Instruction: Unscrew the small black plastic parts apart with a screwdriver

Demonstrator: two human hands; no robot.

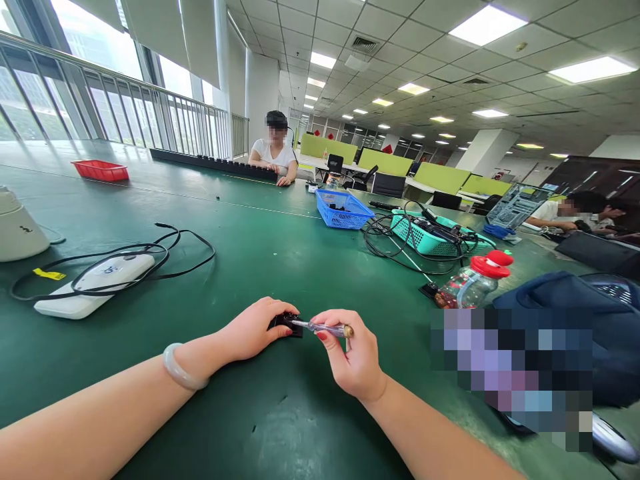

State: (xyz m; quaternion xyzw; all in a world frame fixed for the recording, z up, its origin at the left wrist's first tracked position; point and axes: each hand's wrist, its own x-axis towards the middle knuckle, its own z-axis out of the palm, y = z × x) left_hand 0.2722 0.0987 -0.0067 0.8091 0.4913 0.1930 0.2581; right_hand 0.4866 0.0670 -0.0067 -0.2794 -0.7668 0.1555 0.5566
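Note:
My left hand [261, 328] rests on the green tabletop with its fingers around a small black part [296, 329], partly hidden under them. A pale bangle circles the left wrist. In my right hand [354, 357] is a screwdriver [327, 329] with a clear handle, held between thumb and fingers. It lies nearly level, and its metal tip points left, meeting the black part as far as I can see. What exactly the tip touches is too small to tell.
A white device with a black cable [100, 283] lies at left. A red tray [100, 171], blue basket [344, 210] and teal basket [425, 241] of cables stand farther back. Right are a red-lidded jar [470, 283] and dark bag [613, 333]. A person [274, 150] sits across the table.

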